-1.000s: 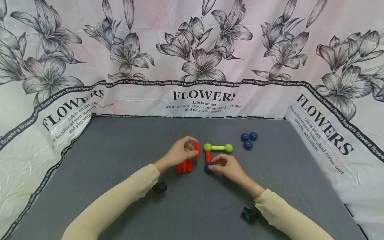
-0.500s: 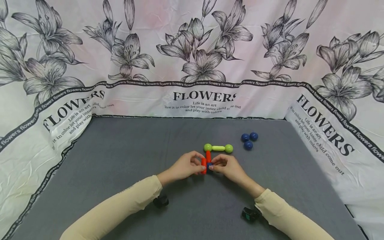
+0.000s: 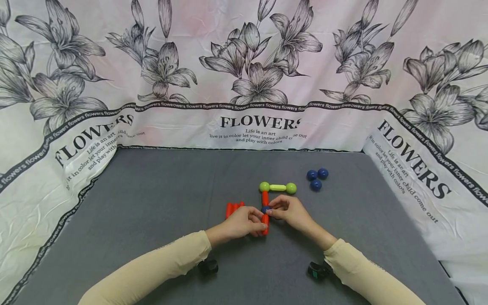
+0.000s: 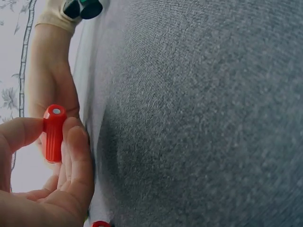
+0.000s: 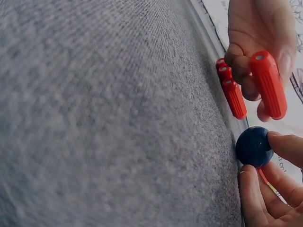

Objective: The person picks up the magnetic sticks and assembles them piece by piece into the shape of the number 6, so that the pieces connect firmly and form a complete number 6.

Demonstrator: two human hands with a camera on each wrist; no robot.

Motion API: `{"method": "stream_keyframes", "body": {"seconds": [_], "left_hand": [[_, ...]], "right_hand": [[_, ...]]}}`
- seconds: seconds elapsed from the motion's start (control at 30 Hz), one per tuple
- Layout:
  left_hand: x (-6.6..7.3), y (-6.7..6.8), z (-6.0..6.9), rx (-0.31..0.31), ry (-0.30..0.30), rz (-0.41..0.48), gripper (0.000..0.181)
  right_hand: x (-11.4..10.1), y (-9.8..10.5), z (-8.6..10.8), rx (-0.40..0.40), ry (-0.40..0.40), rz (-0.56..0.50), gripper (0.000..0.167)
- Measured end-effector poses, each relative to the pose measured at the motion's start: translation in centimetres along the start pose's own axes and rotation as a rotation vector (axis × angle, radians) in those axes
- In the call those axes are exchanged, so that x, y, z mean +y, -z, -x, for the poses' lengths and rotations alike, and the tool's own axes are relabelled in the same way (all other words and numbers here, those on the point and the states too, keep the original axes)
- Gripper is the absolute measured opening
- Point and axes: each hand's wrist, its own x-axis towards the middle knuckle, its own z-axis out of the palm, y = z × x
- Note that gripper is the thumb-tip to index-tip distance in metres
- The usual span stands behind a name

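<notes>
Left hand [image 3: 241,222] pinches red rod [image 3: 265,221], lower centre — now shifted below blue ball [image 3: 264,209] | right hand [image 3: 289,212] pinches ball | seemingly aligned

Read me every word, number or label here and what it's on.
"FLOWERS": on the floral curtain, three times.
"Life is an art live it in color let your inner child come out and play with colors": beneath, partly broken by folds.
"flowers", repeated: on its black band.
Marks on the left sleeve and right sleeve: too small to read.
</notes>
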Motion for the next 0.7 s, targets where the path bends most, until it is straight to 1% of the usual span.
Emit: {"method": "stream_keyframes", "body": {"seconds": [0.3,0.5,0.7], "left_hand": [[0.05,-0.56,0.13,0.005,0.042,0.031,0.030],[-0.03,-0.75,-0.22,0.028,0.078,0.035,0.029],[-0.03,-0.81,-0.61,0.045,0.077,0.039,0.029]], "right_hand": [[0.23,0.02,0.01,-0.010,-0.019,-0.025,0.029],[0.28,0.02,-0.05,-0.004,-0.030,-0.038,0.031],[-0.05,0.00,0.07,-0.008,-0.035,-0.043,0.031]]}}
